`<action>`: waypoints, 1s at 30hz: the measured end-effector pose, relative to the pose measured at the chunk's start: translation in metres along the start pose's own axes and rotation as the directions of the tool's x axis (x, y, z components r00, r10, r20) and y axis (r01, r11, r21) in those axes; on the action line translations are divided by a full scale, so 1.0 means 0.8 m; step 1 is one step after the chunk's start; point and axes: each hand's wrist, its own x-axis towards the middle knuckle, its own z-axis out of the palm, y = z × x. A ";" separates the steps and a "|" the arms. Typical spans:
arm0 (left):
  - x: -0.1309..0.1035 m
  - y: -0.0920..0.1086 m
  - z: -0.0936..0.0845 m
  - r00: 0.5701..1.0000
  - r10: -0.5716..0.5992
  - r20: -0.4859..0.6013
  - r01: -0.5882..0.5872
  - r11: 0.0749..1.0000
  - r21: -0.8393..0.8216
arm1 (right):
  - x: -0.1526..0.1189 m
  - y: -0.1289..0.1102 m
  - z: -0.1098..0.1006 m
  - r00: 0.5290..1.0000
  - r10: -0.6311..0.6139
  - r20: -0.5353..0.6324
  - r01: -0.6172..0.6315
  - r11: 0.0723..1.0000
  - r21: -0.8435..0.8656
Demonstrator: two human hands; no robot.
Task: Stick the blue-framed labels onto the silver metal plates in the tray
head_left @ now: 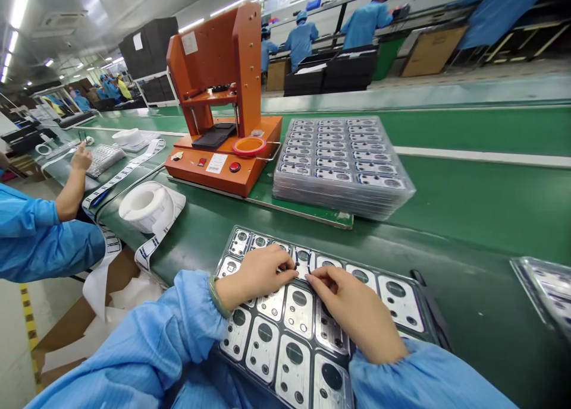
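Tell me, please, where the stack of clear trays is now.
In the head view, the stack of clear trays sits right of the orange machine, beyond the tray of silvery plates.

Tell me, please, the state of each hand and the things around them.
Left hand: fingers bent, fingertips at a metal plate
Right hand: fingers bent, fingertips at the same plate
Plastic tray: face up, plates in its compartments
Clear tray stack: piled up, plates showing on top
Orange press: front open; power unclear
White label roll: lying flat, partly unwound
Orange ring: lying on the press
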 end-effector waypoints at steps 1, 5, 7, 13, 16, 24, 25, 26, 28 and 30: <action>0.000 -0.001 0.000 1.000 0.006 -0.014 -0.007 1.000 -0.012 | -0.001 -0.001 -0.001 1.000 0.008 -0.001 -0.007 1.000 0.018; -0.002 -0.003 0.001 0.996 0.036 -0.083 -0.044 0.995 -0.092 | -0.003 -0.004 0.000 0.999 0.007 -0.053 0.001 0.988 0.151; -0.003 -0.004 0.001 0.991 0.057 -0.122 -0.074 0.988 -0.136 | -0.003 -0.005 0.001 0.995 0.000 -0.100 0.022 0.976 0.215; -0.004 -0.002 0.000 0.957 0.171 -0.234 -0.222 0.951 -0.213 | -0.006 -0.002 0.004 0.958 -0.059 -0.279 0.150 0.937 0.317; -0.005 0.001 -0.003 0.936 0.206 -0.286 -0.271 0.940 -0.209 | -0.009 -0.001 0.007 0.915 -0.110 -0.387 0.251 0.908 0.335; -0.014 0.000 -0.003 0.832 0.350 -0.430 -0.470 0.857 -0.212 | -0.024 -0.014 0.009 0.737 -0.211 -0.642 0.468 0.844 0.261; -0.015 0.000 -0.003 0.820 0.361 -0.445 -0.492 0.841 -0.225 | -0.026 -0.016 0.008 0.723 -0.215 -0.657 0.483 0.836 0.259; -0.017 0.001 -0.002 0.812 0.356 -0.462 -0.507 0.823 -0.257 | -0.027 -0.017 0.008 0.709 -0.220 -0.670 0.499 0.828 0.256; -0.018 0.002 -0.002 0.835 0.282 -0.472 -0.487 0.778 -0.397 | -0.030 -0.020 0.007 0.693 -0.220 -0.686 0.515 0.817 0.258; -0.019 0.004 -0.004 0.906 0.164 -0.389 -0.383 0.709 -0.593 | -0.032 -0.023 0.006 0.696 -0.219 -0.684 0.522 0.809 0.272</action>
